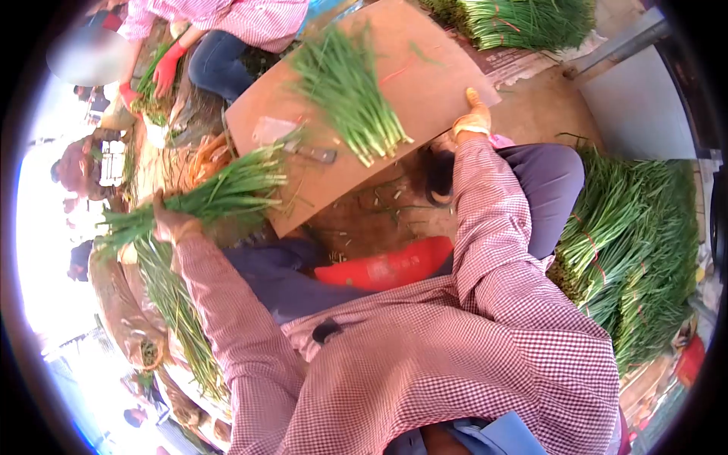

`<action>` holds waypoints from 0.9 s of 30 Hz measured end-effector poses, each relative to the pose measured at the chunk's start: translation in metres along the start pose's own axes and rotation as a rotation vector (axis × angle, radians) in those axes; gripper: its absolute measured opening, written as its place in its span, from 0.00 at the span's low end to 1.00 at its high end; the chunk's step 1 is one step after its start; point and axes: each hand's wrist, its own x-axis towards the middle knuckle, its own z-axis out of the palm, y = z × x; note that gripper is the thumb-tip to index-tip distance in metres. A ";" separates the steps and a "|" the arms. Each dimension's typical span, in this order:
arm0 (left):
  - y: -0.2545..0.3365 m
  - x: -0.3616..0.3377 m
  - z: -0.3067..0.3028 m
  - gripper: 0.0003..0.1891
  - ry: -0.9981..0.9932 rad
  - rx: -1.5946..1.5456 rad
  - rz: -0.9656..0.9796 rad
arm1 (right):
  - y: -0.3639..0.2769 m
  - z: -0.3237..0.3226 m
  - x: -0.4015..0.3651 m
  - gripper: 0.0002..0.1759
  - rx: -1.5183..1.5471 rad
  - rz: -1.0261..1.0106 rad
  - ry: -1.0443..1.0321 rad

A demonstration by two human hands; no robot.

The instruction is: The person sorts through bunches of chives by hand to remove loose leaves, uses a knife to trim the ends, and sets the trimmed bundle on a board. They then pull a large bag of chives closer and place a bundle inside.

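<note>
At the left, my left hand (173, 221) is closed round a bunch of long green stalks (227, 186), whose pale cut ends point right over the board's edge. My right hand (473, 117), in an orange glove, rests at the right edge of the brown board (425, 76); whether its fingers grip the edge is unclear. Another green bunch (353, 98) lies on the board with its pale ends toward me. A cleaver (311, 152) lies on the board's left part, its handle pointing right. Near the far right corner lies a thin red band (394, 74).
Banded green bundles (622, 243) are piled on the right, with more (523, 23) beyond the board. Loose stalks (178, 311) lie at lower left. A co-worker's red-gloved hand (167, 70) is at upper left. A metal panel (637, 106) stands at right. Something red (387, 265) lies by my legs.
</note>
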 end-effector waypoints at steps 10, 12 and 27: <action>-0.004 0.008 0.014 0.12 -0.024 -0.073 0.136 | 0.009 -0.017 -0.037 0.30 -0.044 -0.113 -0.189; 0.005 -0.006 0.015 0.12 0.000 -0.087 0.103 | 0.019 -0.025 -0.042 0.32 -0.047 -0.133 -0.224; 0.051 -0.053 0.040 0.07 0.007 -0.401 -0.028 | 0.219 -0.074 -0.183 0.24 -0.612 0.759 -0.626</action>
